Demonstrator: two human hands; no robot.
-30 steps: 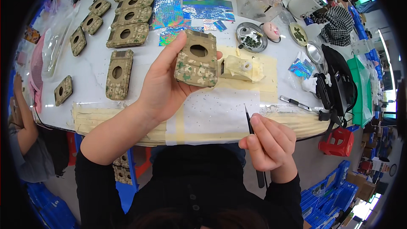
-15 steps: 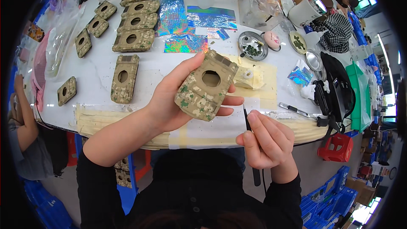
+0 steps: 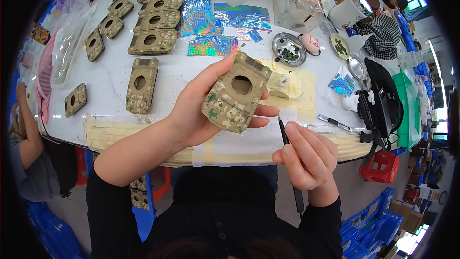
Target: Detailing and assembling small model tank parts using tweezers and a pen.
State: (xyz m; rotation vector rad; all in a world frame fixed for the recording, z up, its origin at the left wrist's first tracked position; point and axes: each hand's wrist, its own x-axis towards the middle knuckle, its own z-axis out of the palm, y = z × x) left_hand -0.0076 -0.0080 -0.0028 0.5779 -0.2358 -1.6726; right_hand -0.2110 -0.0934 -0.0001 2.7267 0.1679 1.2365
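My left hand (image 3: 194, 100) is closed round a camouflage model tank hull (image 3: 231, 103), tilted, with a round hole in its top. Two fingertips show past the hull's right side. To the right, my right hand (image 3: 311, 157) pinches slim black tweezers (image 3: 284, 136), pointed end up. Their tip is close to the left fingertips and apart from the hull; whether it carries anything is too small to tell. Another camouflage hull (image 3: 143, 85) lies on the table left of my left hand, and smaller camouflage turret pieces (image 3: 75, 100) lie farther left.
Beyond the hands lie shiny holographic sheets (image 3: 229, 43) and a round metal dish (image 3: 289, 49) with dark green bits. A row of hulls (image 3: 152, 41) stands back left. A cutter knife (image 3: 334, 123) and a black bag (image 3: 383, 96) lie right. A person's arm (image 3: 28, 124) shows at far left.
The hull in my left hand has shifted slightly right and up. My right hand, with the tweezers, has moved a little right. Both hands keep their hold.
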